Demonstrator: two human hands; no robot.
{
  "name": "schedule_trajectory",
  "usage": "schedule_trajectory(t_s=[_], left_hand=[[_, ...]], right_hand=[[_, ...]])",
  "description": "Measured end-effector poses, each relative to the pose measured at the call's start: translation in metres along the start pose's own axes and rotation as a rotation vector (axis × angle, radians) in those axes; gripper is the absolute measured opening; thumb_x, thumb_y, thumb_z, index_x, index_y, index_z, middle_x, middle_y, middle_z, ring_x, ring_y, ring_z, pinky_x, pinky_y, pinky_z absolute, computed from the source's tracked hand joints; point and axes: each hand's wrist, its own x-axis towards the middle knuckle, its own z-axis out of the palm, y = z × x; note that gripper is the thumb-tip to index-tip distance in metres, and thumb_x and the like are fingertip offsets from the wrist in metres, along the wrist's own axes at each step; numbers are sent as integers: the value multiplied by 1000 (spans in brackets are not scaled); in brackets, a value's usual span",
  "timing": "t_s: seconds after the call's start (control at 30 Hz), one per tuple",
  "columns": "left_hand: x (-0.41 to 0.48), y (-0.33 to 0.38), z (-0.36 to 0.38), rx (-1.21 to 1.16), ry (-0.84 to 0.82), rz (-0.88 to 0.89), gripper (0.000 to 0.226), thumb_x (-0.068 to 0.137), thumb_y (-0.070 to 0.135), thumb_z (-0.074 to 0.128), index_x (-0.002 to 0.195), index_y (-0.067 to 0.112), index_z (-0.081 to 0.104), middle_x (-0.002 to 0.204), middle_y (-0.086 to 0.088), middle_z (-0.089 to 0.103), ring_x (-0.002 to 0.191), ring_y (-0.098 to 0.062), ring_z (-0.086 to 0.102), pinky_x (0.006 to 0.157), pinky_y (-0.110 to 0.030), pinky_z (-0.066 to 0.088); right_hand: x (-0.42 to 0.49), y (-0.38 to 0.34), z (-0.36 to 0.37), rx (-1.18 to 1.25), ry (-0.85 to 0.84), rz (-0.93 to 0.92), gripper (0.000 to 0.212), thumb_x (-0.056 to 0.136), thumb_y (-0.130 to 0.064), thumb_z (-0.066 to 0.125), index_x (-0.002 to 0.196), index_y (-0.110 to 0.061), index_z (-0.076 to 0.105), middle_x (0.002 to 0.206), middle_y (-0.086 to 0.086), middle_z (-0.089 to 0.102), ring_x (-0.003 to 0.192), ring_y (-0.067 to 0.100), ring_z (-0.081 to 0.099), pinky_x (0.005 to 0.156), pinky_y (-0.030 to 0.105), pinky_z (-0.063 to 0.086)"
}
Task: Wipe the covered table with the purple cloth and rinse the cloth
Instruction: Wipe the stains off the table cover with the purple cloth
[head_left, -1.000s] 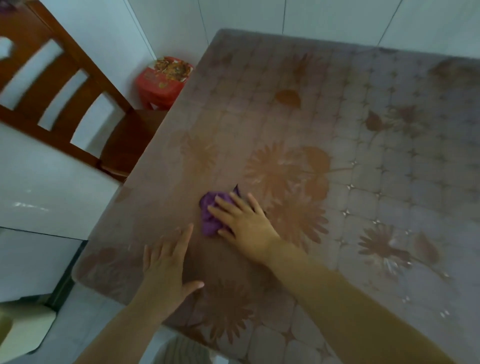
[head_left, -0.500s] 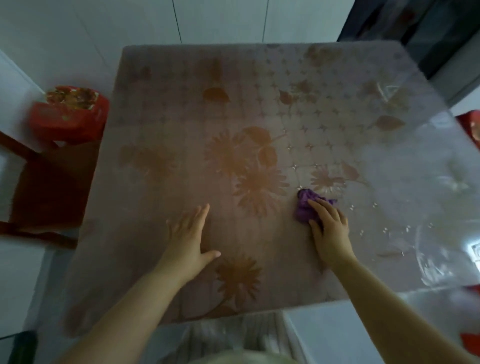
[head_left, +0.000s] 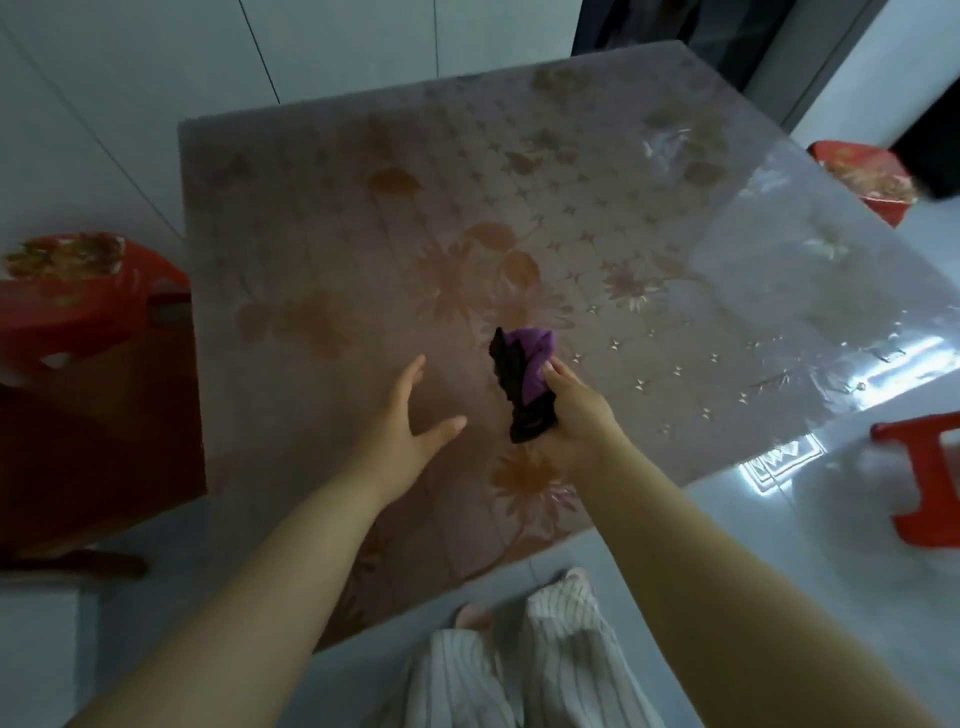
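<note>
The covered table (head_left: 395, 218) fills the middle of the view, its cloth printed with brown flowers under a clear plastic sheet. My right hand (head_left: 576, 415) grips the bunched purple cloth (head_left: 524, 379) and holds it up off the table near the front centre. The cloth looks purple on top and dark in its lower folds. My left hand (head_left: 405, 421) hovers just left of it with fingers spread, holding nothing, above the table's near part.
A red stool (head_left: 67, 291) and a brown wooden chair seat (head_left: 93, 441) stand at the table's left. Another red stool (head_left: 862, 176) sits at the far right, and a third red stool (head_left: 930, 488) at the near right. White tiled floor surrounds the table.
My right hand has lifted the cloth off the table and now grips it bunched upright. My left hand has come off the table surface. The view has swung right and pulled back.
</note>
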Motion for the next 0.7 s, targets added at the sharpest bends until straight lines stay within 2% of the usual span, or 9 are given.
schedule_trajectory(t_s=[0.2, 0.27, 0.33, 0.4, 0.43, 0.5, 0.53, 0.6, 0.7], left_hand=[[26, 43, 9, -426, -37, -89, 55, 85, 50, 46, 135, 31, 33, 143, 0, 37, 129, -19, 37, 104, -41, 33], [30, 57, 12, -549, -128, -141, 48, 86, 50, 44, 127, 25, 44, 125, -2, 54, 112, -19, 52, 90, -36, 43], [33, 68, 17, -544, -180, -155, 45, 81, 49, 52, 118, 22, 50, 101, 1, 61, 96, -19, 58, 78, -32, 48], [35, 72, 22, -507, -142, -127, 43, 80, 40, 60, 117, 20, 51, 93, 4, 60, 89, -15, 59, 70, -26, 50], [36, 73, 24, -501, -105, -103, 37, 83, 35, 60, 115, 19, 52, 93, 5, 59, 86, -12, 59, 64, -23, 51], [38, 72, 23, -516, -33, -61, 19, 86, 29, 59, 103, 22, 54, 94, 4, 59, 85, -11, 58, 63, -23, 51], [39, 70, 22, -528, 1, -53, 11, 86, 26, 58, 96, 23, 55, 93, 3, 60, 84, -12, 59, 64, -25, 50], [39, 67, 20, -552, 69, -43, 5, 88, 22, 57, 93, 22, 55, 89, 4, 59, 80, -11, 58, 63, -25, 51], [36, 61, 17, -578, 109, -35, 12, 89, 17, 55, 100, 17, 53, 86, 5, 56, 76, -6, 55, 52, -15, 50]], right_hand=[[-20, 4, 12, -88, -68, 105, 45, 100, -34, 32, 129, -4, 51, 124, 11, 61, 108, 20, 60, 100, 30, 41], [-24, 1, 18, -230, -92, 53, 41, 98, -34, 39, 124, -6, 55, 115, 13, 65, 100, 22, 64, 92, 31, 46], [-26, -2, 25, -366, -82, -30, 34, 96, -27, 47, 118, -3, 57, 107, 20, 65, 91, 28, 64, 81, 37, 51], [-27, -5, 31, -396, -93, -82, 26, 94, -19, 52, 112, -2, 58, 108, 27, 63, 93, 37, 62, 88, 49, 51], [-28, -8, 33, -404, -106, -93, 24, 93, -18, 54, 111, -2, 58, 106, 26, 64, 92, 38, 62, 89, 50, 51], [-30, -13, 36, -438, -87, -113, 21, 93, -16, 54, 109, -3, 57, 92, 18, 66, 78, 30, 65, 72, 34, 57], [-30, -15, 33, -447, -68, -118, 20, 93, -16, 53, 109, -5, 57, 87, 13, 65, 72, 25, 62, 62, 29, 54], [-28, -15, 22, -463, -16, -104, 15, 93, -18, 52, 105, -12, 59, 89, 11, 64, 76, 24, 58, 66, 31, 46], [-26, -7, 2, -487, 93, -82, 15, 93, -17, 51, 102, -14, 62, 111, 14, 60, 99, 25, 55, 78, 30, 45]])
